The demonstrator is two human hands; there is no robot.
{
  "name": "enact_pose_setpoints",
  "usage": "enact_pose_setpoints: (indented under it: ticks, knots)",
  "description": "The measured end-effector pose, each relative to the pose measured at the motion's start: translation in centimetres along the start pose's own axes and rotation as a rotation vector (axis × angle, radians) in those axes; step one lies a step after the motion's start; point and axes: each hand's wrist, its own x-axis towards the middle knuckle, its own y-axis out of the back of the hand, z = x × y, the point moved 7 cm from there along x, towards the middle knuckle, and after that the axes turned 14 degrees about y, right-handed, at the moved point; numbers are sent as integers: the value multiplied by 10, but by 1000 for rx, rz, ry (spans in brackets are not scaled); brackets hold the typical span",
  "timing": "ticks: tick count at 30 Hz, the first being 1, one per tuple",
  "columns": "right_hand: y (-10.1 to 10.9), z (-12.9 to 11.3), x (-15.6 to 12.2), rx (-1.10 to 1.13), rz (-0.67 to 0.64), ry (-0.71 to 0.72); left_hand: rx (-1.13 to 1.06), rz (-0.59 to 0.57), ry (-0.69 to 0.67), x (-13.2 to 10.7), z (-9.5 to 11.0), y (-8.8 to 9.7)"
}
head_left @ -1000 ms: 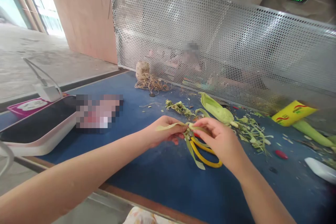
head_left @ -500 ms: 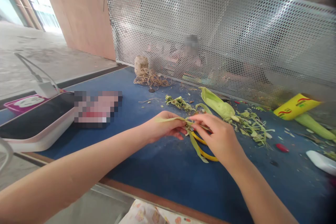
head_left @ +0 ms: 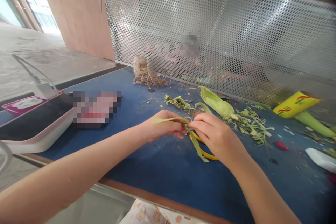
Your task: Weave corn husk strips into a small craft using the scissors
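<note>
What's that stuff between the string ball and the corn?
A little heap of green husk shreds lies on the blue table between string ball and corn, in the head view.

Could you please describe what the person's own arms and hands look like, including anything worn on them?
Both arms are bare as far up as the view shows: there is no sleeve on the left forearm or the right forearm. The left hand and right hand are ungloved, and no watch, bracelet or ring shows on either.

Perforated metal screen (head_left: 223,31), blue table (head_left: 162,171)
</note>
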Motion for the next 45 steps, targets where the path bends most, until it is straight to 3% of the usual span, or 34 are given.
enact_pose_setpoints:
  ticks: [5,11,14,21,27,32,39,45]
  knots:
    - [6,-3,1,-17,-7,79,179,-46,-64,-4,5,-3]
    - [1,2,0,217,-92,88,387,9,-114,-3,5,-1]
    - [0,3,0,278,-97,81,442,-20,-155,-4,6,-4]
    - [7,11,0,390,33,-6,436,-63,-166,-11,14,-9]
    - [-3,29,-10,552,54,-356,251,-71,-146,-10,14,-6]
    - [-10,21,-5,600,-9,-292,176,-2,-115,-10,9,-2]
    - [-19,22,-6,744,-54,-417,236,97,-104,-9,8,5]
    - [-26,30,-11,719,-13,-462,275,127,-137,-8,10,7]
